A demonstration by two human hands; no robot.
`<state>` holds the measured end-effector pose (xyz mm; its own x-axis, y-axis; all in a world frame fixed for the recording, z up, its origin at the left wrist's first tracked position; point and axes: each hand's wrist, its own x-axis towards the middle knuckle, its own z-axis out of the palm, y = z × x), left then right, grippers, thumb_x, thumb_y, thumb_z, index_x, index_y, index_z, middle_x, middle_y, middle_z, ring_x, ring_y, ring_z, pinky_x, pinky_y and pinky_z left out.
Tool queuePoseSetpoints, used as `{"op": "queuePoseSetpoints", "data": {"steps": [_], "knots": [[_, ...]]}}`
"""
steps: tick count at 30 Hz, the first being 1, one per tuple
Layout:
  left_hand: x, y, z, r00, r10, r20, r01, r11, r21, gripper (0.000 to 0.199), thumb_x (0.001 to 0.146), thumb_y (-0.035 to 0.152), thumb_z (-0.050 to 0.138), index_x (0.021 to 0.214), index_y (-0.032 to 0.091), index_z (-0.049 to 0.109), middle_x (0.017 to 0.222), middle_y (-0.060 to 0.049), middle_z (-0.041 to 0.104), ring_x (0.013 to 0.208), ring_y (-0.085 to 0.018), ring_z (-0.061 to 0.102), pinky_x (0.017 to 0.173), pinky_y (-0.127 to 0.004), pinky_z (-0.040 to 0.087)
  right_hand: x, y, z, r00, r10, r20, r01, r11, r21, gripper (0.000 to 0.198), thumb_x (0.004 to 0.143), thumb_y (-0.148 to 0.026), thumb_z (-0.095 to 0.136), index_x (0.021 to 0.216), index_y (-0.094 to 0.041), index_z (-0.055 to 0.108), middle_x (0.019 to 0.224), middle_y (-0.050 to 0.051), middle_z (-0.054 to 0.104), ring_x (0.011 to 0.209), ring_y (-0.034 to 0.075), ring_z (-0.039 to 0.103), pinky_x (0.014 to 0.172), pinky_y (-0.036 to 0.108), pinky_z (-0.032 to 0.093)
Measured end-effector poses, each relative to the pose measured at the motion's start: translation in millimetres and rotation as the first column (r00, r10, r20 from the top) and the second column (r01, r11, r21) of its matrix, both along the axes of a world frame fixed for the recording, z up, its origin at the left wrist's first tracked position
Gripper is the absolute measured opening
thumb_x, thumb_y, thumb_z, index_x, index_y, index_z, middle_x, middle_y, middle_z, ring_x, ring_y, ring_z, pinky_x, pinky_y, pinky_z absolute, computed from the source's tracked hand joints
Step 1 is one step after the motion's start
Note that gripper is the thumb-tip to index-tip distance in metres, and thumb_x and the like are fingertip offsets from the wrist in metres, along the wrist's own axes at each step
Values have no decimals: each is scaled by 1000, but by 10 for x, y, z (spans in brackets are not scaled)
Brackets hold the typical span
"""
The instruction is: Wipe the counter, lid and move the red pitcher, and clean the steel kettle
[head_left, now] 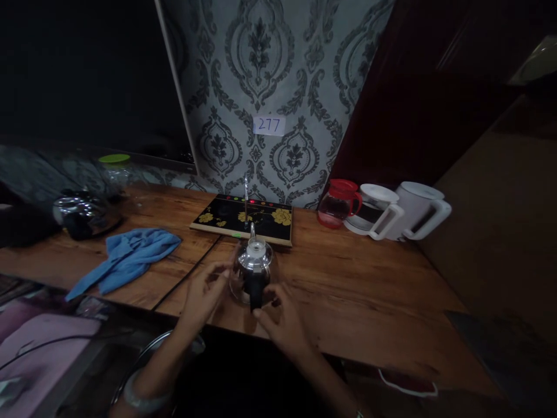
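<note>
A clear glass teapot (pixel 235 278) with a shiny metal-and-glass lid and a black handle (pixel 256 290) stands upright near the front edge of the wooden counter. Its handle points toward me and its spout faces away. My left hand (pixel 208 291) is at the teapot's left side, fingers curved and apart; whether the fingertips touch the glass is hard to see. To the right of the handle is my right hand (pixel 284 320), its thumb tip close to the handle's lower end and its fingers bent but spread. Neither hand is closed round the pot.
Behind the teapot lies a black electric tea stove (pixel 235 217) with gold flowers and a thin metal spout (pixel 246 203). A blue cloth (pixel 130 255) and a shiny kettle (pixel 82 212) are left. A red-lidded jug (pixel 335 203) and white pitchers (pixel 415 212) stand right. A cord crosses the counter.
</note>
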<state>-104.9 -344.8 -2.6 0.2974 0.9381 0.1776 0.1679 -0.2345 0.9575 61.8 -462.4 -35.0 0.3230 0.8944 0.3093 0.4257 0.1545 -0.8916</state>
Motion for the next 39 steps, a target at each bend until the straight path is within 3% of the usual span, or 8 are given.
{"op": "queuePoseSetpoints", "data": {"steps": [5,11,16,21,26,30,33,39], "knots": [[191,179,-66,992,-116,52,112,991,79,62,78,54,66,130,21,59,139,-13,59,127,-30,56,105,-44,46,-193,119,26,996,-29,79,30,999,-17,18,75,-24,69,92,-23,64,92,5,69,85,22,64,74,32,50],[306,253,-104,973,-231,7,222,945,238,55,82,45,66,131,22,59,141,-13,57,133,-30,50,114,-45,37,-85,160,-73,1000,2,27,0,997,-78,13,77,-23,60,90,-22,64,72,-1,65,60,15,58,55,25,45],[293,218,-78,982,-141,-125,176,920,349,47,86,40,60,130,22,58,135,-12,59,127,-29,53,110,-45,41,290,151,-66,988,122,-96,-127,991,-46,14,78,-26,61,91,-21,65,83,0,67,79,18,62,66,25,51],[298,207,-37,967,-68,-244,178,868,463,47,86,38,59,130,22,56,128,-12,59,123,-28,55,106,-45,44,463,117,38,931,232,-283,-268,959,-96,20,80,-30,64,98,-22,66,90,0,68,84,18,65,72,28,54],[332,290,-43,931,-114,-346,292,800,524,59,85,43,61,138,20,50,143,-14,52,135,-31,45,114,-48,36,579,174,138,893,325,-310,-359,932,-58,25,80,-34,68,100,-20,69,92,1,70,86,18,66,76,29,54],[371,271,-80,930,-52,-365,263,787,558,60,87,45,59,140,20,47,143,-14,52,134,-32,46,112,-51,37,744,257,125,874,378,-307,-414,908,-60,33,76,-43,74,98,-18,69,90,2,71,85,19,65,79,31,51],[394,214,-95,933,10,-360,219,780,587,56,89,43,57,138,18,48,142,-15,53,132,-31,48,109,-51,40,778,295,117,870,349,-348,-389,920,-51,37,75,-50,75,92,-19,66,83,1,69,78,18,64,74,30,50],[445,132,-142,945,65,-321,152,780,607,58,89,43,58,139,18,47,141,-15,53,131,-31,48,109,-51,40,544,461,235,885,64,-461,-100,994,-53,43,79,-65,62,85,-23,55,64,-4,60,48,12,57,46,24,46]]}}
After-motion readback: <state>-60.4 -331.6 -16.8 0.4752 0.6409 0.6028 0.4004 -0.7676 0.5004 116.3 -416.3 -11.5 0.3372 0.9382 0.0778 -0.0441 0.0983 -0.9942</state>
